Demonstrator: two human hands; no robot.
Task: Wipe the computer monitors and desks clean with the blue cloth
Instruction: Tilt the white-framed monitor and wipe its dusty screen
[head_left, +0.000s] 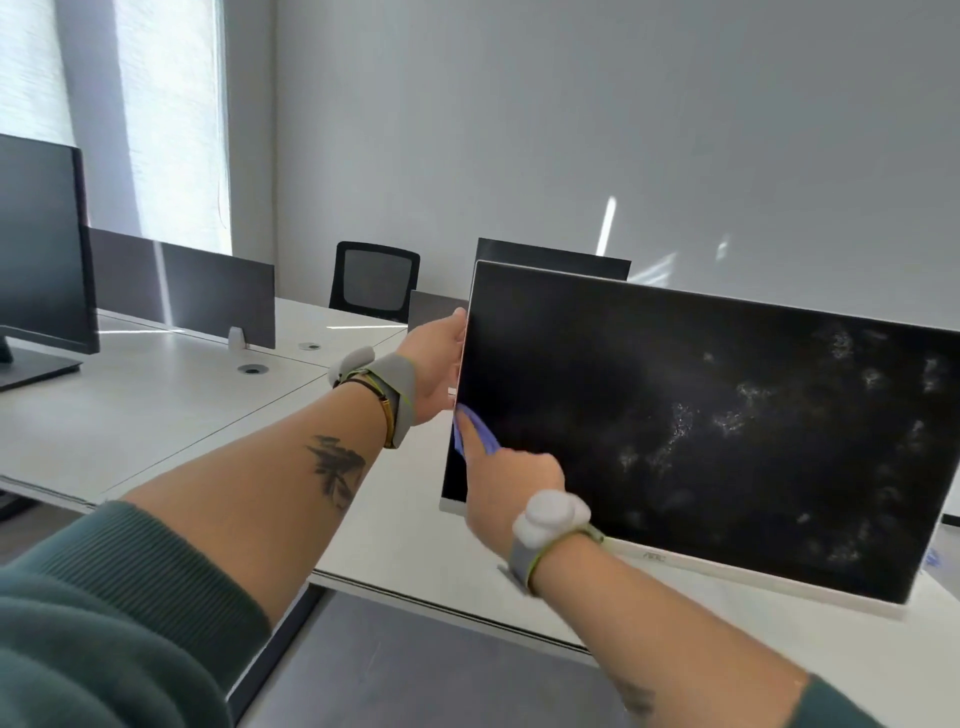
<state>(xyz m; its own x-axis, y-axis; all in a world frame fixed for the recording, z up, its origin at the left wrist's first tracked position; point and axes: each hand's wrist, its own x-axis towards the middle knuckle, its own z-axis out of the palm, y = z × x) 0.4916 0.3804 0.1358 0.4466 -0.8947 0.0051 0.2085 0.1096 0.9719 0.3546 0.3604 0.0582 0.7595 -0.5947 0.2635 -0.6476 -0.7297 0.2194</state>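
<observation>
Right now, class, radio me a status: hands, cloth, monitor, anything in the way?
Left hand grips monitor by its left edge. Right hand holds blue cloth against it, near that edge. Smudges cover its right side; nothing blocks it.

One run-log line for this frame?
step: wiping monitor | left hand: grips monitor's left edge | right hand: holds blue cloth against monitor, lower left | smudges: right half

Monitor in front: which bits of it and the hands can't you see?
Head view:
Monitor: right end cut off by the picture's edge; stand hidden behind it.
Cloth: mostly covered by the right hand, blurred.
Left hand: fingers hidden behind the monitor's edge.
</observation>
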